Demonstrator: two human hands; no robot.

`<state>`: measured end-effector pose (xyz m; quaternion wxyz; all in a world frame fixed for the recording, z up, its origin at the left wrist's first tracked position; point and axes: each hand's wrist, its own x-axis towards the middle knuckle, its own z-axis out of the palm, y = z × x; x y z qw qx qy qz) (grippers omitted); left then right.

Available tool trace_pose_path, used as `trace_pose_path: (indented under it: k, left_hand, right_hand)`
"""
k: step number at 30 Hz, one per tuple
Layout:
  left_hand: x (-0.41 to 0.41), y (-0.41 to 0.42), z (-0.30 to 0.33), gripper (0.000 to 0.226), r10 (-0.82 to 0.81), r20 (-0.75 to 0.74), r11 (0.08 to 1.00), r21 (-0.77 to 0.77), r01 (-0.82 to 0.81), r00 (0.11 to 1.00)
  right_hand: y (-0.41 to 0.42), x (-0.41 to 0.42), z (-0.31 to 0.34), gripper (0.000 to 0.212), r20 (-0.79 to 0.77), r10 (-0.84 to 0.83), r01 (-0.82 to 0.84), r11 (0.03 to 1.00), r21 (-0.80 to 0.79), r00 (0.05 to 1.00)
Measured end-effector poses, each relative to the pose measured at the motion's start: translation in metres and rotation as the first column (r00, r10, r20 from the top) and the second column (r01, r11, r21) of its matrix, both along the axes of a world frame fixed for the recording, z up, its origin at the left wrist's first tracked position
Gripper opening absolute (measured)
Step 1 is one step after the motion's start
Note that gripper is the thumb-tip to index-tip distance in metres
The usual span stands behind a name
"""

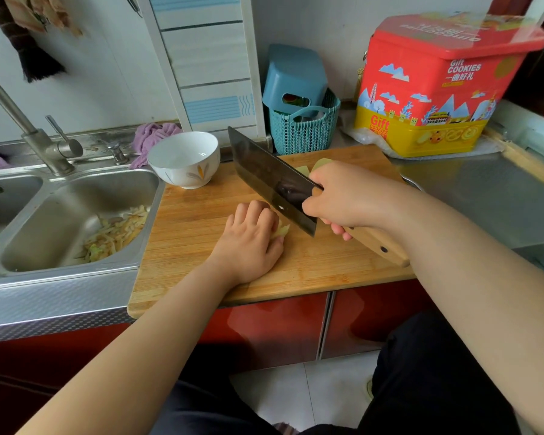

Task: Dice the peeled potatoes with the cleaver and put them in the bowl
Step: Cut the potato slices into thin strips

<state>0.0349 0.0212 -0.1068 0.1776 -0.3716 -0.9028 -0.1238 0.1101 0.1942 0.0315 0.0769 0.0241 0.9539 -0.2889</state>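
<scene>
On the wooden cutting board [201, 240] my left hand [248, 243] covers a pale peeled potato piece [281, 230], fingers curled over it. My right hand [343, 196] grips the wooden handle of a dark cleaver [270, 180], whose blade stands just right of my left fingers, tip pointing away. More potato [314, 166] shows behind the blade and my right hand, mostly hidden. A white bowl [184, 158] with an orange leaf pattern sits at the board's far left corner; its inside looks bare.
A steel sink [60, 221] holding peelings lies left of the board, with a tap [35, 133] behind it. A teal basket [302, 127] and a red and yellow cookie tin [437, 86] stand at the back. Steel counter [484, 196] extends right.
</scene>
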Motion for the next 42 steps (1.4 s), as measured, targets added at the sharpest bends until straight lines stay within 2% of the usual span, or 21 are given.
trace_pose_path:
  k: [5, 11, 20, 28, 32, 37, 42]
  left_hand:
    - [0.001, 0.001, 0.002, 0.034, 0.004, 0.021, 1.000, -0.008, -0.004, 1.000]
    - [-0.001, 0.001, 0.000, 0.036, -0.008, 0.020, 1.000, -0.013, 0.008, 1.000]
    - [-0.002, 0.001, -0.002, 0.036, -0.009, 0.019, 1.000, 0.009, 0.009, 1.000]
    - [0.002, -0.002, -0.001, 0.032, -0.014, 0.032, 0.996, 0.093, 0.011, 0.999]
    - [0.003, -0.004, 0.000, 0.035, -0.022, 0.040, 0.994, 0.105, 0.017, 0.999]
    - [0.001, -0.006, 0.004, 0.025, -0.029, 0.092, 0.985, 0.171, 0.012, 0.995]
    - [0.000, -0.003, 0.005, 0.025, -0.012, 0.124, 0.994, 0.107, -0.002, 0.992]
  right_hand:
    - [-0.006, -0.001, -0.001, 0.013, 0.048, 0.010, -0.012, 0.999, 0.036, 0.999]
    - [-0.005, -0.007, -0.007, 0.014, 0.101, -0.009, 0.009, 1.000, 0.005, 0.995]
    - [-0.011, -0.016, -0.020, 0.017, 0.190, -0.009, -0.005, 0.997, 0.075, 0.982]
    - [0.008, -0.018, -0.027, 0.025, 0.171, -0.076, 0.086, 0.995, -0.049, 0.982]
    - [0.008, -0.011, -0.021, 0.020, 0.114, -0.070, 0.074, 0.997, -0.030, 0.991]
    - [0.005, -0.007, -0.007, 0.022, 0.070, -0.047, 0.044, 0.998, 0.042, 0.996]
    - [-0.004, -0.007, -0.002, 0.022, 0.095, -0.032, 0.028, 0.998, 0.050, 0.995]
